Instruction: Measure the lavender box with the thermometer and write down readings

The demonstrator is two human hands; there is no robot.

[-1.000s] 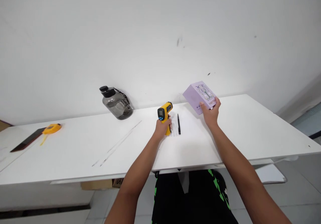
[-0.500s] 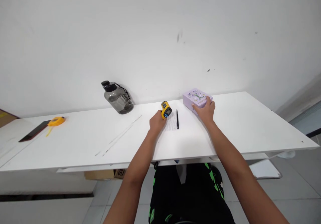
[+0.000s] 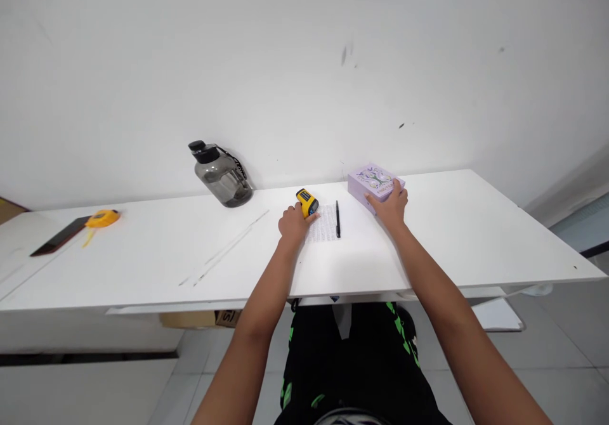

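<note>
My left hand is closed around the yellow and black infrared thermometer, low over the white table by the left edge of a written sheet of paper. My fingers hide most of its handle. A black pen lies along the sheet's right side. Farther right, a lilac box with a tree design on its lid rests near the wall. My right hand grips its near right corner, thumb on the front and fingers on the right side.
A grey translucent water bottle with a black cap stands against the wall, left of the hands. At far left are a yellow tape measure and a dark flat blade-like piece. The table's front edge runs just before my body.
The thermometer in my left hand has turned and shifted slightly left, uncovering more of the paper. My right hand keeps its grip on the box. The camera view has shifted slightly.
</note>
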